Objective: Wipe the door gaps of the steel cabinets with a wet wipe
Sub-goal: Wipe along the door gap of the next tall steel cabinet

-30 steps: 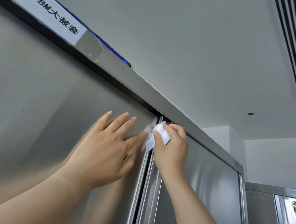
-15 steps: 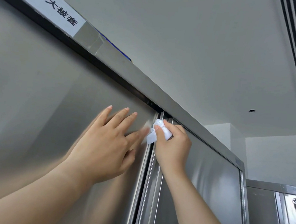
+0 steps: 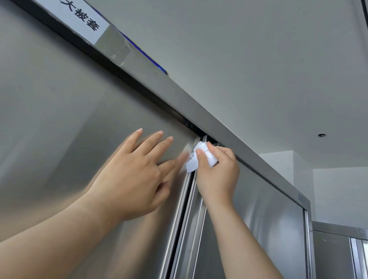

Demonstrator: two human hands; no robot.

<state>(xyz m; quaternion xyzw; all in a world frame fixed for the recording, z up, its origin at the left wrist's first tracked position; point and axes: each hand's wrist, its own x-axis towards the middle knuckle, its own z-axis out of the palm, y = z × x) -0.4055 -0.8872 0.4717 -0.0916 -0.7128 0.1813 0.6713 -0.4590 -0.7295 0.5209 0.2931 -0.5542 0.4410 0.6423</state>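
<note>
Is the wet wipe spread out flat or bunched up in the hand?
Bunched up. The right hand pinches the wet wipe into a wad at the top of the door gap; one corner hangs loose.

Steel cabinet (image 3: 43, 124), white printed label (image 3: 67, 6) on its top rail, blue-edged item (image 3: 156, 66) atop.
</note>
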